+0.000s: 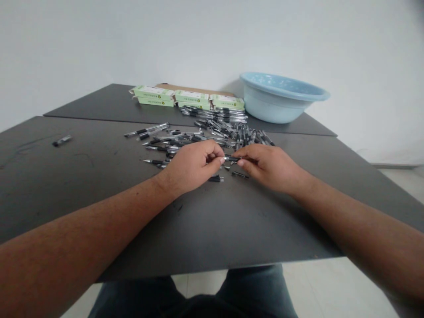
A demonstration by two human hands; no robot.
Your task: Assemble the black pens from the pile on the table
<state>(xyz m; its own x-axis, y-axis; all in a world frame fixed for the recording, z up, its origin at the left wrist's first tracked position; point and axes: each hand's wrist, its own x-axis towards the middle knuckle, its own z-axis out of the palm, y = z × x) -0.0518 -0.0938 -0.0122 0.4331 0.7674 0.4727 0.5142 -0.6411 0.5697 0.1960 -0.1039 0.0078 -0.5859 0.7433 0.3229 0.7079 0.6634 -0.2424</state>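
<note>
Between my two hands a pen [232,159] with a black grip lies level just above the table. My left hand [198,165] pinches its left end between thumb and forefinger. My right hand [270,165] is closed round its other end with thumb and fingertips. Just below the fingers lie a small pointed tip [227,168] and a short dark pen part [240,175]. Behind and partly under my hands spreads a heap of clear pens with black grips [218,128]. A pen end [216,178] shows beneath my left hand, its rest hidden.
Light green boxes [155,102] stand stacked in a row at the back, with bundled pens [215,114] before them. A light blue basin [274,106] is at the back right. One pen cap [62,141] lies far left on the dark table [212,234].
</note>
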